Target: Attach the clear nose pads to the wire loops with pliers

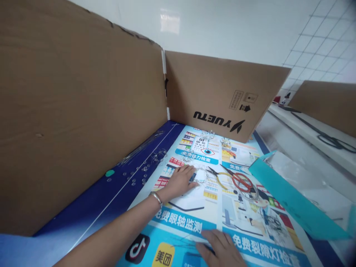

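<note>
My left hand, with a silver bangle at the wrist, lies flat on the printed sheet. Its fingers are stretched out, close to a loop of clear beads. Lower down, my right hand rests on the sheet with its fingers apart; the frame cuts off its lower part. Thin wires lie just left of it. Beyond my hands are yellow-handled pliers and red-handled scissors, partly overlapping a wire coil. Neither hand visibly grips anything.
Tall cardboard panels stand at the left and back. Loose clear beads, a green round piece and wire strands lie along the left side. A turquoise box stands at right; tangled wire lies near it.
</note>
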{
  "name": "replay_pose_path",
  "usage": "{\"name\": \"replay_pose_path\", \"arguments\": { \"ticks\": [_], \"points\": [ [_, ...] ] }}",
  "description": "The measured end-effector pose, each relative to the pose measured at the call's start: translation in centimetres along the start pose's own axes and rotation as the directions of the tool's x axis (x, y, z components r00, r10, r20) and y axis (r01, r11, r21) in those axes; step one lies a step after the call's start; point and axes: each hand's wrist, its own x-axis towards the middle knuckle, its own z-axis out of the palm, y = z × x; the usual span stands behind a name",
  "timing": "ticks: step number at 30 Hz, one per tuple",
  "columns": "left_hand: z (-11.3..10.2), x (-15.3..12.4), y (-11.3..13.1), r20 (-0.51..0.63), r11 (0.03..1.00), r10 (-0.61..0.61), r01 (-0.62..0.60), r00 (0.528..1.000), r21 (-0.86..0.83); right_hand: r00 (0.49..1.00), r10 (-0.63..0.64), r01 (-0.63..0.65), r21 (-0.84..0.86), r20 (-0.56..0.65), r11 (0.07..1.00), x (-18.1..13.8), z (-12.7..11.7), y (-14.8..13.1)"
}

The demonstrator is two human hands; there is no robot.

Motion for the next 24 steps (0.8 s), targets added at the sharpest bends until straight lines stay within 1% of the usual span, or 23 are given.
{"name": "replay_pose_path", "arguments": {
  "ticks": [2, 5, 8, 9, 11, 13, 15, 17, 19, 21, 24],
  "points": [
    [0.0, 0.3, 0.0, -0.014, 1.000, -0.010, 0.010, 1.000, -0.008, 0.999, -0.009, 0.005, 0.076, 0.049, 0.997, 0.4, -0.8, 0.2],
    [0.0, 0.6, 0.0, -0.006, 0.999, -0.010, 0.009, 1.000, -0.039, 0.985, 0.089, -0.115, 0.175, 0.151, 0.978, 1.0, -1.8, -0.1],
    [-0.2, 0.4, -0.2, 0.006, 0.997, -0.014, 0.015, 1.000, -0.076, 0.967, 0.140, -0.199, 0.286, 0.213, 0.938, 1.3, -2.5, -0.4],
    [-0.4, 0.1, -0.2, -0.002, 0.996, -0.017, 0.016, 1.000, -0.093, 0.960, 0.174, -0.238, 0.315, 0.218, 0.919, 1.2, -2.7, -0.4],
    [-1.0, -1.0, -0.1, -0.069, 0.981, -0.027, 0.014, 0.997, -0.193, 0.944, 0.228, -0.302, 0.355, 0.237, 0.884, 1.0, -2.9, -0.3],
    [-1.9, -2.6, 0.5, -0.079, 0.955, -0.017, -0.007, 0.997, -0.295, 0.925, 0.282, -0.363, 0.374, 0.254, 0.853, 0.7, -3.1, 0.0],
    [-2.9, -4.6, 1.3, -0.038, 0.926, 0.013, -0.027, 0.999, -0.375, 0.908, 0.324, -0.409, 0.387, 0.266, 0.826, 0.5, -3.1, 0.0],
    [-3.9, -6.6, 2.2, 0.056, 0.906, 0.073, -0.042, 0.996, -0.422, 0.899, 0.337, -0.428, 0.402, 0.279, 0.810, 0.3, -3.0, -0.1],
    [-4.5, -8.3, 2.9, 0.161, 0.883, 0.155, -0.063, 0.975, -0.465, 0.897, 0.329, -0.430, 0.409, 0.296, 0.805, 0.4, -3.0, -0.3],
    [-4.9, -9.5, 3.3, 0.228, 0.868, 0.214, -0.078, 0.950, -0.491, 0.894, 0.315, -0.429, 0.412, 0.317, 0.804, 0.5, -3.0, -0.4],
    [-5.0, -10.4, 3.3, 0.253, 0.887, 0.192, -0.058, 0.948, -0.458, 0.885, 0.312, -0.442, 0.418, 0.345, 0.793, 0.5, -3.4, -0.1]
  ]
}}
